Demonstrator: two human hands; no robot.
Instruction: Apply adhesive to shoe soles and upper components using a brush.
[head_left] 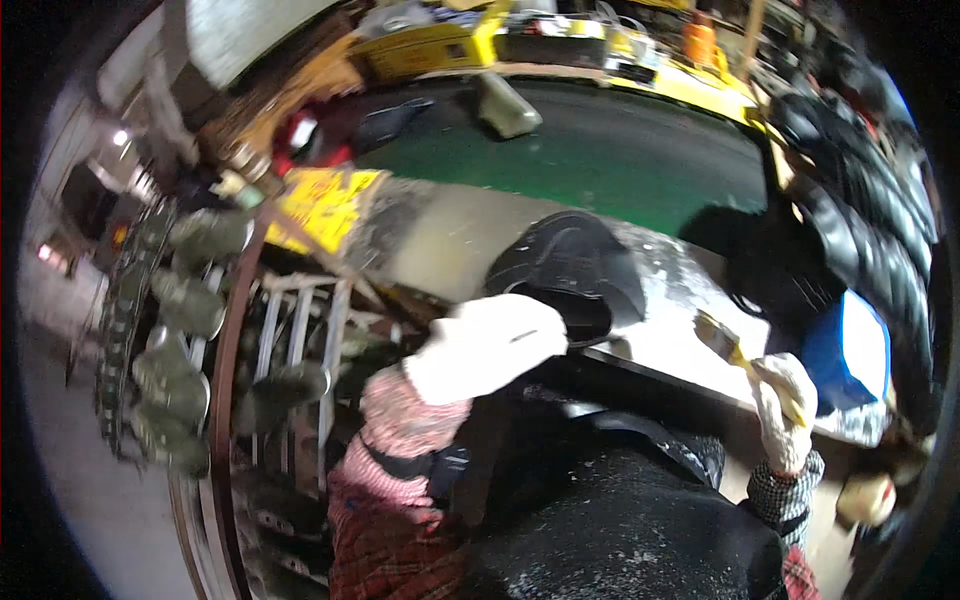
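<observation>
My left hand, in a white glove, reaches over the bench's near edge; its fingers are washed out by glare. Right beside its fingertips sits a black rounded piece, cap-like, with a dark opening facing me. Whether the hand touches it I cannot tell. My right hand, also gloved in white, is closed around a thin yellowish handle. Beyond those fingers, over the bright worktop, shows a tan, blurred tip that looks like a small brush. A blue and white container stands just right of that hand.
Olive-green shoes hang on a rack at left, beside a metal frame. A green and black belt surface crosses behind the worktop, with a pale block on it. Yellow boxes stand at the back. Black glossy bundles line the right.
</observation>
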